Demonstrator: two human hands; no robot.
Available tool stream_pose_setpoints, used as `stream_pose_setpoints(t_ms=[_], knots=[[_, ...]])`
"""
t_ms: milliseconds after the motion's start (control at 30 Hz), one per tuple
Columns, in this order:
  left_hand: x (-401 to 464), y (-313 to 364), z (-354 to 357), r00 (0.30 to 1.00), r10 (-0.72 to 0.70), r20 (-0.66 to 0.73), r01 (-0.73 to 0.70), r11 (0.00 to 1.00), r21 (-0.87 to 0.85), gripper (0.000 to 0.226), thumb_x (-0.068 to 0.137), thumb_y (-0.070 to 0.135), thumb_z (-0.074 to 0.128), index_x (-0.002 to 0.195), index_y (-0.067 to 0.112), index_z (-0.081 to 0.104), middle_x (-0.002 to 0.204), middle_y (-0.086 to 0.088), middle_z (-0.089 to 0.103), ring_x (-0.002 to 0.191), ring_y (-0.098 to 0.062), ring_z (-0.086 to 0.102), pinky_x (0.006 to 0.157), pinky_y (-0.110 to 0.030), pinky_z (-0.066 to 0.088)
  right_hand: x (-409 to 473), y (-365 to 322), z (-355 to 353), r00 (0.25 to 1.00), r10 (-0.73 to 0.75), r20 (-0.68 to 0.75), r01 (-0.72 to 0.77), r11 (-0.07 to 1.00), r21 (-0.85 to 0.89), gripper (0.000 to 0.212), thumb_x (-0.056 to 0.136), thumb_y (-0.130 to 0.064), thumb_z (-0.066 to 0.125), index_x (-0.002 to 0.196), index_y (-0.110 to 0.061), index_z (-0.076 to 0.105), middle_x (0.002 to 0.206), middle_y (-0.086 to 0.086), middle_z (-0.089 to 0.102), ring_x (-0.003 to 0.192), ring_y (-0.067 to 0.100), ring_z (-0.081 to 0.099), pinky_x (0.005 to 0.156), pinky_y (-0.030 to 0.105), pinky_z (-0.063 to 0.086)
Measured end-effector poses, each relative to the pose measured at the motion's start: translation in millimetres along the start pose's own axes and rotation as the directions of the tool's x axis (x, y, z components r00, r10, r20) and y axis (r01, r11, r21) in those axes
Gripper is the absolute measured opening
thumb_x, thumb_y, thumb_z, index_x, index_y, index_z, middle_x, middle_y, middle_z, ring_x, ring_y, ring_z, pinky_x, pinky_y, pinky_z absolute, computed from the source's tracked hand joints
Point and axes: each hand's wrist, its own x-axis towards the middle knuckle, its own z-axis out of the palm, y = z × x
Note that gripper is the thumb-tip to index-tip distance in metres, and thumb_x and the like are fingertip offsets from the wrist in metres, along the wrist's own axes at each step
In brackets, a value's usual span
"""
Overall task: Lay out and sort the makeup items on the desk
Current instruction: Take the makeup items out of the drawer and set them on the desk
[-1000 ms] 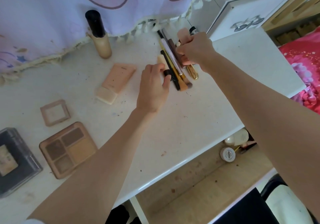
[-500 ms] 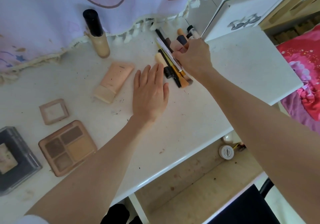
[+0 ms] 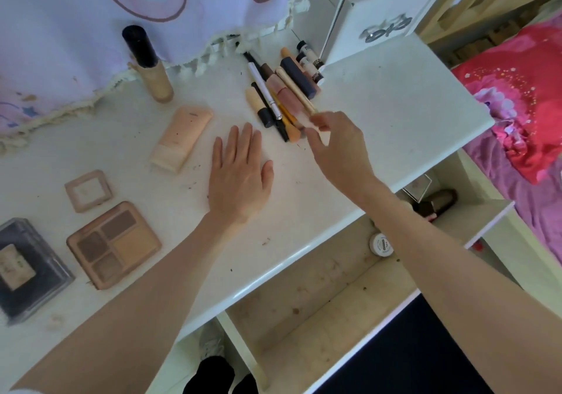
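The left hand (image 3: pixel 240 177) lies flat and empty on the white surface (image 3: pixel 380 113), likely steadying. The right hand (image 3: pixel 337 147), blurred, seems to pinch a cream-handled brush (image 3: pixel 296 90) beside the cluster of slim pencils and tubes (image 3: pixel 273 101), likely aligning it.

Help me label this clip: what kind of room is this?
Probably a bedroom with a dressing table: makeup palette and brushes lie on a white desk, and pink bedding sits beside it.
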Motion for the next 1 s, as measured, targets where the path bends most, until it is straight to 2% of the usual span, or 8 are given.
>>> stream_pose_setpoints(t_ms=[100, 300, 500, 600, 667, 767, 867, 1000], knots=[[-29, 6, -3, 0.999, 0.04, 0.003, -0.04, 0.999, -0.018, 0.057, 0.093, 0.035, 0.019, 0.14, 0.008, 0.037, 0.149, -0.014, 0.032, 0.139, -0.031, 0.026, 0.113, -0.047, 0.014, -46, 21, -5, 0.998, -0.041, -0.05, 0.041, 0.999, -0.011, 0.026, 0.094, -0.018, 0.053, 0.116, -0.007, 0.061, 0.114, 0.007, 0.062, 0.102, 0.019, 0.059, 0.087, 0.02, 0.04], [-99, 44, -4, 0.969, 0.245, -0.015, -0.242, 0.943, -0.228, 0.042, 0.093, 0.023, 0.028, 0.124, 0.009, 0.052, 0.138, -0.015, 0.047, 0.133, -0.031, 0.038, 0.112, -0.049, 0.023, -128, 80, -23, 1.0, 0.022, -0.003, -0.022, 1.0, -0.023, 0.025, 0.091, -0.01, 0.054, 0.112, 0.001, 0.062, 0.106, 0.015, 0.064, 0.096, 0.029, 0.061, 0.086, 0.044, 0.05], [-130, 103, 12, 0.883, 0.463, -0.084, -0.467, 0.841, -0.274, 0.033, 0.091, 0.011, 0.038, 0.119, 0.009, 0.055, 0.126, -0.008, 0.056, 0.127, -0.024, 0.045, 0.11, -0.045, 0.032, -148, 149, -50, 0.975, 0.173, 0.142, -0.14, 0.966, -0.216, 0.031, 0.093, -0.015, 0.051, 0.122, -0.005, 0.056, 0.12, 0.013, 0.057, 0.106, 0.029, 0.055, 0.09, 0.039, 0.044], [-131, 124, 35, 0.854, 0.52, -0.016, -0.5, 0.813, -0.298, 0.036, 0.085, 0.003, 0.054, 0.12, 0.01, 0.057, 0.125, -0.007, 0.057, 0.126, -0.025, 0.045, 0.106, -0.041, 0.038, -142, 177, -55, 0.95, 0.243, 0.194, -0.173, 0.932, -0.32, 0.035, 0.096, -0.018, 0.047, 0.129, -0.008, 0.049, 0.127, 0.013, 0.052, 0.114, 0.03, 0.05, 0.094, 0.042, 0.041], [-127, 140, 52, 0.845, 0.522, 0.112, -0.465, 0.823, -0.324, 0.041, 0.087, 0.004, 0.055, 0.127, 0.011, 0.052, 0.13, -0.008, 0.052, 0.127, -0.025, 0.044, 0.1, -0.045, 0.043, -132, 191, -55, 0.933, 0.268, 0.239, -0.166, 0.912, -0.375, 0.038, 0.096, -0.016, 0.046, 0.133, -0.009, 0.045, 0.132, 0.013, 0.048, 0.12, 0.031, 0.045, 0.096, 0.043, 0.041], [-115, 163, 77, 0.845, 0.461, 0.271, -0.351, 0.86, -0.37, 0.044, 0.096, 0.014, 0.043, 0.14, 0.015, 0.037, 0.144, -0.006, 0.036, 0.134, -0.021, 0.032, 0.104, -0.039, 0.038, -116, 212, -49, 0.916, 0.284, 0.283, -0.145, 0.893, -0.426, 0.043, 0.095, -0.014, 0.045, 0.137, -0.009, 0.041, 0.138, 0.014, 0.043, 0.126, 0.034, 0.039, 0.098, 0.044, 0.038], [-99, 186, 100, 0.864, 0.392, 0.318, -0.235, 0.87, -0.434, 0.048, 0.096, 0.017, 0.042, 0.143, 0.014, 0.031, 0.145, -0.007, 0.032, 0.133, -0.021, 0.031, 0.108, -0.032, 0.031, -103, 232, -42, 0.911, 0.274, 0.308, -0.116, 0.887, -0.448, 0.049, 0.094, -0.013, 0.046, 0.142, -0.01, 0.034, 0.144, 0.013, 0.037, 0.131, 0.034, 0.033, 0.104, 0.046, 0.032], [-82, 209, 128, 0.916, 0.225, 0.331, -0.02, 0.852, -0.524, 0.04, 0.093, 0.017, 0.05, 0.132, 0.008, 0.044, 0.131, -0.012, 0.046, 0.122, -0.025, 0.043, 0.102, -0.031, 0.032, -88, 247, -34, 0.914, 0.245, 0.324, -0.073, 0.883, -0.463, 0.053, 0.093, -0.015, 0.049, 0.143, -0.011, 0.03, 0.147, 0.012, 0.032, 0.134, 0.032, 0.029, 0.105, 0.05, 0.029]])
